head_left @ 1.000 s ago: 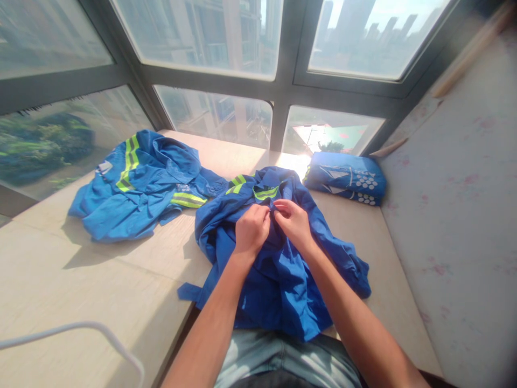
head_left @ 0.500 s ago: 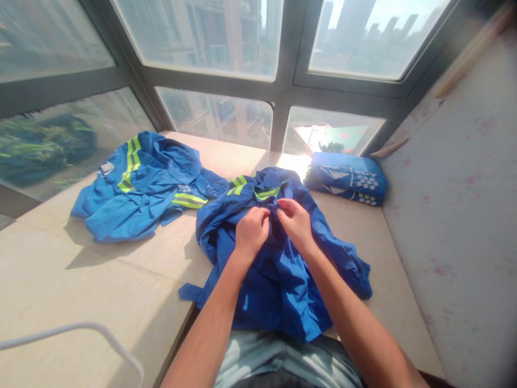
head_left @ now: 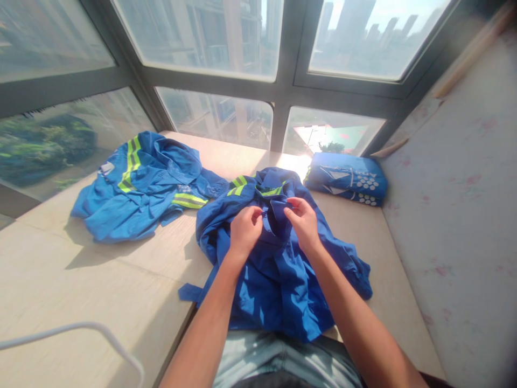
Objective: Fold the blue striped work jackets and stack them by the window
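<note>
A dark blue work jacket (head_left: 274, 291) with yellow-green reflective strips lies spread in front of me, its lower edge at my lap. My left hand (head_left: 246, 231) pinches the left edge of its front opening near the collar. Opposite it, my right hand (head_left: 302, 222) grips the right edge between thumb and fingers. A gap of cloth shows between the two hands, below the collar. Whether a button or snap sits under my fingertips is too small to tell.
To the left lies a crumpled lighter blue jacket (head_left: 149, 188) with reflective strips. A folded blue bundle with white print (head_left: 347, 178) rests by the papered wall (head_left: 456, 215). A white cable (head_left: 92, 326) curves over the ledge (head_left: 100, 291). Windows stand behind.
Both hands have moved apart, the left one to the left and the right one to the right. The jacket's front edges now stand wider apart below the collar.
</note>
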A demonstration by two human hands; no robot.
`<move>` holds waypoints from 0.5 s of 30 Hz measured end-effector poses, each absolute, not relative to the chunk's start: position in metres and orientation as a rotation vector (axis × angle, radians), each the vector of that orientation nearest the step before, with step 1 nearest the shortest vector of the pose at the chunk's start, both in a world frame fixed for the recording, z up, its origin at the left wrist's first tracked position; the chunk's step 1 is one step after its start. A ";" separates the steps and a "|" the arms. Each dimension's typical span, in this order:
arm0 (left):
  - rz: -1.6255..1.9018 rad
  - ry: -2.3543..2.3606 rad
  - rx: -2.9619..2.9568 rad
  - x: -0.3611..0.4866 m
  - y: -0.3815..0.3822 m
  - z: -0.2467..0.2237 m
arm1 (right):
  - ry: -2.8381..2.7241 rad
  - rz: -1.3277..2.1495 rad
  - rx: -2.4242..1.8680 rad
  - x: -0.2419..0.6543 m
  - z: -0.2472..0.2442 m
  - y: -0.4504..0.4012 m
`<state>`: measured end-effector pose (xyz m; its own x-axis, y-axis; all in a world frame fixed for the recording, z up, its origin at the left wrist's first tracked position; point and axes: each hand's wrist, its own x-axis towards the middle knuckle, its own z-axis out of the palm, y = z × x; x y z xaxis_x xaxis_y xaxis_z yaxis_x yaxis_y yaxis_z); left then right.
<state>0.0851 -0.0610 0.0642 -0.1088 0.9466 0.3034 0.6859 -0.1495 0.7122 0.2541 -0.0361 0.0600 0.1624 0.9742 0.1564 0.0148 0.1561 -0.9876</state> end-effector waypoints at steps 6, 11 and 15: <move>1.115 1.742 1.860 0.096 -0.062 0.063 | -1.344 0.874 -1.227 0.239 0.069 -0.044; 1.142 1.748 1.840 0.098 -0.064 0.065 | -1.501 0.777 -1.254 0.237 0.072 -0.048; 1.159 1.752 1.900 0.099 -0.066 0.065 | -1.556 0.737 -1.234 0.239 0.068 -0.048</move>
<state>0.0993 -0.0658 0.0648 -0.0739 0.9348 0.3474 0.6854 -0.2054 0.6986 0.2388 -0.0479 0.0677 -0.0044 0.9477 0.3190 0.3533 0.2999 -0.8861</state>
